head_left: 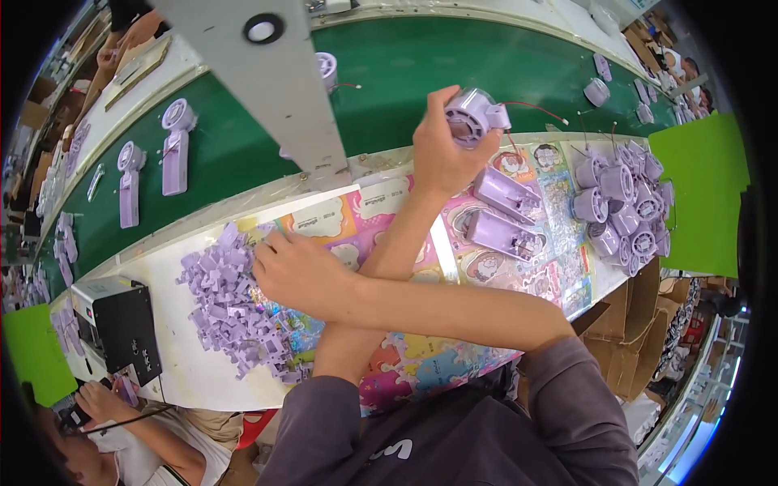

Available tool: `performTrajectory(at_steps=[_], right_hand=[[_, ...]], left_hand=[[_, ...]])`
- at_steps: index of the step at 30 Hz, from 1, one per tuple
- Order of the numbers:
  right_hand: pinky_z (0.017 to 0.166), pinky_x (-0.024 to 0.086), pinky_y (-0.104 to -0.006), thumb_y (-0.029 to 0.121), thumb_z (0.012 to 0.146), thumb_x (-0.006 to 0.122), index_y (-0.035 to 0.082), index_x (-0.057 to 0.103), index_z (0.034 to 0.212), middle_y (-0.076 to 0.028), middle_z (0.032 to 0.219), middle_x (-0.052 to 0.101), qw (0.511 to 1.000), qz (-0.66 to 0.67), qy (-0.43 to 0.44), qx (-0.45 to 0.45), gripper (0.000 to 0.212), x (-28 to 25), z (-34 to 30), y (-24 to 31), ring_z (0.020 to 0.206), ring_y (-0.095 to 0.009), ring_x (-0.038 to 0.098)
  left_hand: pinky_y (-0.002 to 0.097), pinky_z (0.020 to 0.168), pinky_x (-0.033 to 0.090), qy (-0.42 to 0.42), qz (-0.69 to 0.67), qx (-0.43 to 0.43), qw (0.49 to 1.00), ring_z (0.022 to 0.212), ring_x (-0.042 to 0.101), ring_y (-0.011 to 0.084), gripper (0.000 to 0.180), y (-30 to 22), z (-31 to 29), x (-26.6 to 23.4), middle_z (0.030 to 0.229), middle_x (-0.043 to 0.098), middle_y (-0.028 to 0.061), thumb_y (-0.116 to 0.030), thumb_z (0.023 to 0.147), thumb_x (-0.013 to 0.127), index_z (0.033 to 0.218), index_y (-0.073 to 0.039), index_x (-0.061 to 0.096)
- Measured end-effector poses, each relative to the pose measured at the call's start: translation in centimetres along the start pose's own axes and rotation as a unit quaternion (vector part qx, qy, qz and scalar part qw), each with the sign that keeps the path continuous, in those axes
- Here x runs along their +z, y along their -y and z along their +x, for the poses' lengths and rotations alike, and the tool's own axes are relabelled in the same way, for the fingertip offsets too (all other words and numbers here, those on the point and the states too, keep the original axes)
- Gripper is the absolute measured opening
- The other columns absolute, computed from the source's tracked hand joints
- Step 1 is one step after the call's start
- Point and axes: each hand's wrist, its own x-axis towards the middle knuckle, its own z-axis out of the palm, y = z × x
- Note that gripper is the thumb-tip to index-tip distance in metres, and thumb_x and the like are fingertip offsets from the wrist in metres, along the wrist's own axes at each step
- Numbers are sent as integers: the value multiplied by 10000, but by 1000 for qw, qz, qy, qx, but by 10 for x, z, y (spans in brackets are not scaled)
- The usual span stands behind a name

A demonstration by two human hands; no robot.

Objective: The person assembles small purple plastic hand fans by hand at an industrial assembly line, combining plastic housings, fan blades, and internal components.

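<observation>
My forearms cross, the right lying over the left. My left hand [448, 154], reaching to the far right, grips a round light-purple fan head [468, 118] with a clear cover and a thin red wire. At the left, the curled fingers of my right hand [296, 269] are on the edge of a pile of small light-purple plastic parts [235, 304]. Its fingertips are partly hidden, so what they pinch cannot be made out. Between the hands and the right-hand stack, two light-purple handle shells [504, 233] lie open side up on the colourful printed table cover [401, 202].
Many fan heads [620, 190] are heaped at the table's right, beside a green panel [703, 190]. Beyond the table, a green conveyor belt [389, 53] carries assembled fans [175, 150]. A grey metal post [267, 89] rises ahead. A black box-shaped device [121, 328] and a co-worker are at left.
</observation>
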Motion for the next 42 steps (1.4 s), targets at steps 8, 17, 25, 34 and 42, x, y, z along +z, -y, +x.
performTrajectory(at_steps=[8, 17, 25, 34, 42], right_hand=[[729, 587, -399, 9, 833, 615, 4, 574, 1160, -155, 886, 661, 960, 235, -36, 148, 329, -62, -26, -22, 892, -305, 694], [746, 562, -296, 25, 873, 726, -24, 681, 1181, -128, 981, 743, 834, 238, -342, 361, 315, -149, -101, -180, 825, -176, 712], [707, 534, -303, 50, 972, 617, -17, 701, 1067, -118, 871, 735, 798, 301, -281, 441, 144, -109, -124, -208, 769, -153, 683], [603, 514, -242, 80, 1008, 613, -6, 637, 1192, -39, 958, 682, 705, 540, -211, 408, 205, -119, -142, -220, 797, -93, 671], [807, 538, -246, 50, 932, 712, 16, 658, 1266, -44, 1045, 631, 704, 490, -288, 427, 341, -113, -146, -228, 926, -108, 642]], left_hand=[[343, 926, 531, -3, 85, 30, 996, 1156, 606, 229, 653, 3, -2, -7, 1304, 554, 192, -72, 759, 821, 1317, 21, 493], [352, 916, 515, -64, 60, -145, 985, 1068, 636, 263, 655, 8, 6, -12, 1177, 628, 145, -219, 698, 926, 1229, -2, 610], [337, 894, 515, -20, 118, -110, 987, 1011, 626, 225, 578, 1, 2, -8, 1108, 605, 110, -117, 663, 903, 1158, -6, 625], [305, 870, 515, -21, 89, -147, 985, 997, 617, 180, 563, 0, 1, -6, 1114, 579, 82, -142, 725, 899, 1190, -13, 610], [301, 866, 515, -24, 102, -148, 983, 991, 611, 173, 606, -1, -1, -6, 1116, 576, 77, -214, 719, 938, 1188, -13, 611]])
